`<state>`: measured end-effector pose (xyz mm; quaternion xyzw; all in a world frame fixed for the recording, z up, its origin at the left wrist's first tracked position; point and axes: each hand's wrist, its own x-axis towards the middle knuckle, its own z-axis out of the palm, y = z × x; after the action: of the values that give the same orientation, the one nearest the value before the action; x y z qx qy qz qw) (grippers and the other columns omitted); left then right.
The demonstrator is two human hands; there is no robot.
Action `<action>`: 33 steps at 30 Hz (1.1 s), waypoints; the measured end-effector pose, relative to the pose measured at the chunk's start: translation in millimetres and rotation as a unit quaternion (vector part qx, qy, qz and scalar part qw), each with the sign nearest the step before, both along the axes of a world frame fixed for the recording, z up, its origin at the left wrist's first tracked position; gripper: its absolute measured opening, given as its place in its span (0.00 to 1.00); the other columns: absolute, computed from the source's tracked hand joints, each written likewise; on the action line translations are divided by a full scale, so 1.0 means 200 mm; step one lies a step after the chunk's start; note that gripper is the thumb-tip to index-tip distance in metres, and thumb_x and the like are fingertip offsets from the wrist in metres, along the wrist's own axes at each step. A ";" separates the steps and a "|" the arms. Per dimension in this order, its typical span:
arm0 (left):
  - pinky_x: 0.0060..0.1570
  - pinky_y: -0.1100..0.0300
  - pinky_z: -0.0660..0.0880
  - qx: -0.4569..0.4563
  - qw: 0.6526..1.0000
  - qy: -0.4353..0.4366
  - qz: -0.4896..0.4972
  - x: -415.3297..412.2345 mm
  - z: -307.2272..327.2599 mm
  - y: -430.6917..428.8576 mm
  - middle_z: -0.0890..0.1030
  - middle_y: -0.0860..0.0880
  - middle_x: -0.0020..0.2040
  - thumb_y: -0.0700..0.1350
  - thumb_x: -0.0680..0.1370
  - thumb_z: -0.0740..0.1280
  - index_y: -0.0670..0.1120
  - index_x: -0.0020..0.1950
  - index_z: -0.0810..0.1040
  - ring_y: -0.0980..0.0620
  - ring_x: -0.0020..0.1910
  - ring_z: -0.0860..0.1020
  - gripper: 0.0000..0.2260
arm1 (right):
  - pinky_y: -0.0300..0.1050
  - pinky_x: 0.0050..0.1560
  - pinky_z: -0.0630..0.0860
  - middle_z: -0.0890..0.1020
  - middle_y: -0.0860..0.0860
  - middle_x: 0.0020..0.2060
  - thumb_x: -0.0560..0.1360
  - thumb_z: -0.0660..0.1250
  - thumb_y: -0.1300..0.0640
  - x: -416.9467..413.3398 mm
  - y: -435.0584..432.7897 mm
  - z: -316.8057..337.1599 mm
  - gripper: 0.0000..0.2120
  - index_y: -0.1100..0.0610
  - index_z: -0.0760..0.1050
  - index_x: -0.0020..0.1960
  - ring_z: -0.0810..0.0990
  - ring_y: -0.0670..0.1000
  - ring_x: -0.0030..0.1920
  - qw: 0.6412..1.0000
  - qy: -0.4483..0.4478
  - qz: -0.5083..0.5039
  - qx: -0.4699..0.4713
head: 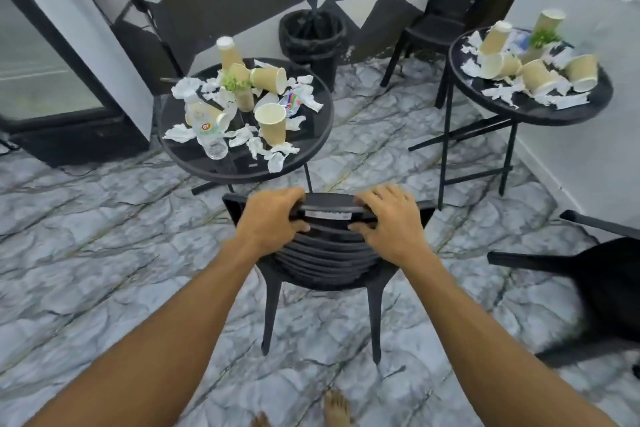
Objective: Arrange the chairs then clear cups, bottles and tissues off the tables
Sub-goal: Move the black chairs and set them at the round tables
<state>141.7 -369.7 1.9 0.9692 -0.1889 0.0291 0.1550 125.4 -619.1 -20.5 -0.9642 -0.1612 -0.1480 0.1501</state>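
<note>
The left hand [273,220] and right hand [393,224] each grip the top bar of the black chair [329,255] standing on the floor [104,253] near the messy tabletop [242,177]; it looks stiff and light, so that bar seems a good hold.

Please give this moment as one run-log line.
phase: arranging chairs | left hand: grips chair back | right hand: grips chair back | near table: cups, bottle, tissues uncleared
</note>
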 end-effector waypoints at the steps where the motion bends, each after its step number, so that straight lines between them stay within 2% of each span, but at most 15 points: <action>1: 0.45 0.51 0.74 -0.007 1.000 -0.017 0.008 0.04 0.00 0.03 0.80 0.51 0.44 0.54 0.68 0.79 0.48 0.51 0.75 0.46 0.45 0.78 0.20 | 0.56 0.54 0.73 0.78 0.50 0.57 0.66 0.78 0.44 0.04 0.01 0.01 0.25 0.50 0.76 0.59 0.74 0.56 0.61 1.000 -0.003 -0.014 -0.014; 4: 0.60 0.47 0.71 0.051 0.999 -0.016 0.006 0.14 0.01 0.12 0.79 0.47 0.59 0.55 0.67 0.80 0.47 0.69 0.71 0.43 0.59 0.75 0.35 | 0.63 0.66 0.66 0.71 0.53 0.67 0.65 0.77 0.42 0.14 0.04 0.04 0.33 0.47 0.70 0.66 0.65 0.58 0.72 1.000 -0.007 -0.027 -0.002; 6: 0.58 0.48 0.73 0.086 0.996 0.006 0.000 0.19 0.01 0.15 0.79 0.48 0.62 0.54 0.67 0.80 0.48 0.71 0.69 0.42 0.59 0.76 0.37 | 0.61 0.68 0.66 0.71 0.53 0.68 0.61 0.79 0.38 0.17 0.01 0.03 0.38 0.47 0.71 0.67 0.63 0.58 0.74 1.000 -0.007 -0.005 -0.001; 9: 0.43 0.54 0.71 0.082 0.996 0.022 -0.014 0.27 0.02 0.15 0.79 0.53 0.44 0.54 0.67 0.79 0.50 0.49 0.73 0.45 0.46 0.79 0.19 | 0.59 0.65 0.73 0.71 0.51 0.70 0.55 0.82 0.36 0.24 -0.06 0.03 0.45 0.48 0.71 0.67 0.63 0.57 0.75 0.999 0.013 0.017 -0.033; 11: 0.39 0.55 0.69 0.042 0.999 0.006 -0.027 0.33 0.01 0.16 0.77 0.54 0.39 0.54 0.66 0.80 0.48 0.45 0.73 0.46 0.42 0.79 0.20 | 0.57 0.61 0.76 0.73 0.50 0.68 0.53 0.81 0.34 0.31 -0.09 0.04 0.45 0.48 0.73 0.65 0.65 0.56 0.75 0.999 0.028 -0.001 -0.034; 13: 0.39 0.56 0.69 0.005 0.999 -0.035 -0.029 0.40 0.00 0.18 0.79 0.54 0.41 0.58 0.63 0.81 0.49 0.50 0.75 0.49 0.41 0.78 0.24 | 0.51 0.52 0.79 0.82 0.47 0.55 0.53 0.78 0.29 0.39 -0.09 0.06 0.37 0.49 0.79 0.54 0.78 0.55 0.63 0.998 0.038 -0.030 -0.032; 14: 0.39 0.56 0.70 0.003 0.998 -0.046 -0.031 0.43 0.00 0.18 0.80 0.55 0.41 0.61 0.62 0.80 0.50 0.52 0.74 0.50 0.40 0.77 0.27 | 0.46 0.42 0.78 0.83 0.46 0.42 0.52 0.76 0.27 0.44 -0.09 0.08 0.32 0.50 0.79 0.45 0.82 0.53 0.50 0.997 0.054 -0.045 -0.030; 15: 0.38 0.56 0.70 0.010 0.998 -0.046 -0.033 0.47 0.01 0.18 0.79 0.56 0.39 0.64 0.62 0.78 0.51 0.52 0.74 0.51 0.39 0.76 0.28 | 0.44 0.34 0.75 0.79 0.45 0.30 0.52 0.75 0.26 0.47 -0.08 0.11 0.31 0.52 0.77 0.37 0.81 0.51 0.38 0.996 0.070 -0.051 -0.030; 17: 0.36 0.56 0.66 0.041 0.998 -0.033 -0.038 0.53 0.04 0.17 0.77 0.53 0.35 0.67 0.64 0.76 0.49 0.46 0.72 0.49 0.35 0.75 0.26 | 0.44 0.29 0.69 0.72 0.47 0.22 0.51 0.76 0.27 0.51 -0.07 0.14 0.33 0.56 0.71 0.30 0.74 0.51 0.28 0.995 0.082 -0.048 -0.021; 21: 0.34 0.56 0.64 0.050 0.996 -0.036 -0.064 0.51 0.05 0.25 0.78 0.51 0.32 0.64 0.66 0.76 0.49 0.40 0.71 0.47 0.32 0.74 0.23 | 0.40 0.26 0.59 0.67 0.46 0.20 0.49 0.80 0.31 0.53 -0.02 0.18 0.33 0.56 0.67 0.27 0.70 0.49 0.24 0.998 0.062 -0.018 -0.012; 23: 0.30 0.57 0.65 0.036 0.996 -0.061 -0.058 0.48 0.05 0.34 0.76 0.52 0.28 0.65 0.65 0.77 0.48 0.37 0.71 0.46 0.29 0.75 0.24 | 0.41 0.27 0.61 0.67 0.45 0.19 0.50 0.80 0.31 0.57 0.06 0.22 0.33 0.56 0.68 0.27 0.70 0.48 0.24 0.997 0.072 0.011 -0.017; 26: 0.27 0.60 0.66 0.009 0.994 -0.104 -0.018 0.50 0.09 0.50 0.69 0.54 0.23 0.65 0.60 0.80 0.46 0.35 0.73 0.47 0.23 0.69 0.26 | 0.44 0.30 0.64 0.66 0.44 0.19 0.48 0.81 0.33 0.69 0.22 0.32 0.32 0.53 0.64 0.26 0.69 0.50 0.26 0.996 0.072 0.047 -0.016; 28: 0.27 0.58 0.70 0.000 0.994 -0.110 0.008 0.52 0.13 0.59 0.71 0.53 0.23 0.67 0.60 0.78 0.46 0.38 0.76 0.47 0.24 0.70 0.27 | 0.44 0.32 0.62 0.64 0.42 0.19 0.48 0.81 0.34 0.76 0.32 0.38 0.33 0.50 0.60 0.26 0.69 0.51 0.28 0.995 0.071 0.062 -0.013; 30: 0.28 0.55 0.73 -0.005 0.993 -0.112 0.026 0.52 0.14 0.65 0.75 0.51 0.25 0.69 0.60 0.76 0.45 0.41 0.79 0.46 0.25 0.74 0.28 | 0.43 0.34 0.63 0.68 0.42 0.20 0.48 0.81 0.33 0.81 0.39 0.39 0.31 0.52 0.67 0.28 0.72 0.52 0.29 0.994 0.080 0.069 -0.021; 33: 0.27 0.56 0.73 0.000 0.993 -0.111 0.039 0.51 0.11 0.73 0.75 0.51 0.25 0.70 0.61 0.74 0.44 0.41 0.79 0.46 0.25 0.74 0.30 | 0.47 0.38 0.74 0.78 0.47 0.26 0.48 0.77 0.28 0.86 0.46 0.34 0.33 0.55 0.79 0.37 0.78 0.52 0.34 0.991 0.108 0.075 -0.019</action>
<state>243.4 -224.2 24.1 0.9666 -0.1674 0.1427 0.1319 298.1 -527.6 47.6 -0.9624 -0.2183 -0.0287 0.1593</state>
